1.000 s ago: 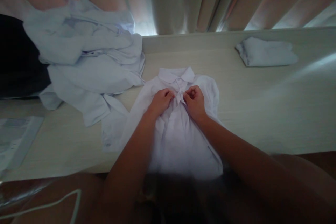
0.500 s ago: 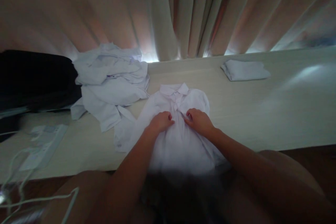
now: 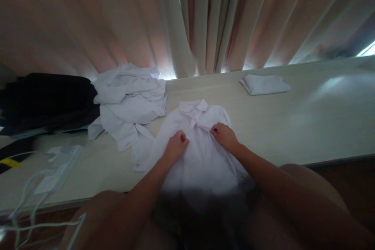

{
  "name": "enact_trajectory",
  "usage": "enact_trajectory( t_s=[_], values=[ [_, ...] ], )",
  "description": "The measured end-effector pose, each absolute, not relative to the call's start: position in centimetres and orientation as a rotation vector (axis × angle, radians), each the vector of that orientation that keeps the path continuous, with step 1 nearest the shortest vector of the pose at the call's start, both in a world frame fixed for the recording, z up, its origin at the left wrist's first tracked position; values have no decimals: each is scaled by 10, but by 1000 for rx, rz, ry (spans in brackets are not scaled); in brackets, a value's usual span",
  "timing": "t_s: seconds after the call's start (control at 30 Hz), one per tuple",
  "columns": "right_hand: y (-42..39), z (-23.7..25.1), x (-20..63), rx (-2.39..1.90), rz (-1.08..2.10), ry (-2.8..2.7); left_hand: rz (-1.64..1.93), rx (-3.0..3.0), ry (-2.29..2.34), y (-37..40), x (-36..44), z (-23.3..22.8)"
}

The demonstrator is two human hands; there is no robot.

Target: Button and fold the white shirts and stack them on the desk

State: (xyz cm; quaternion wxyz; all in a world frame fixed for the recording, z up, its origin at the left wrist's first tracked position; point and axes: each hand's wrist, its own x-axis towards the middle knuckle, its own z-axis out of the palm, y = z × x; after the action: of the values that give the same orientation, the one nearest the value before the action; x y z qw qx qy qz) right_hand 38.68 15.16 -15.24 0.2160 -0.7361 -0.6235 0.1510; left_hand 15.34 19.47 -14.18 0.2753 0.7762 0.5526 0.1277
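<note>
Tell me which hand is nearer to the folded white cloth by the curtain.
Right. The right hand rests on the white shirt, on the side toward the folded white cloth. The left hand lies farther away, on the shirt's opposite side.

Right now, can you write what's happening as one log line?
left hand: on white shirt | right hand: on shirt front | shirt: flat on table, collar away | pile of shirts: left

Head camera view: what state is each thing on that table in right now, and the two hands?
White shirt: spread flat, collar away from the person.
Left hand: fingers curled, pressing on the shirt front.
Right hand: fingers curled, resting on the shirt front.
Pile of white clothes: crumpled, unfolded.
Folded white cloth: neatly folded, lying apart.
Dark clothing: heaped at the table's left end.
Curtain: drawn shut.
</note>
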Motion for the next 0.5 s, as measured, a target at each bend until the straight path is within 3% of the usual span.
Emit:
enact_trajectory(
  t_s=[0.3, 0.5],
  values=[
    [156, -147, 396, -1768, 890, -1443, 573, 1242, 1270, 186, 134, -130],
    [147, -143, 400, -1738, 926, -1302, 601, 978, 1096, 184, 135, -140]
  ],
)
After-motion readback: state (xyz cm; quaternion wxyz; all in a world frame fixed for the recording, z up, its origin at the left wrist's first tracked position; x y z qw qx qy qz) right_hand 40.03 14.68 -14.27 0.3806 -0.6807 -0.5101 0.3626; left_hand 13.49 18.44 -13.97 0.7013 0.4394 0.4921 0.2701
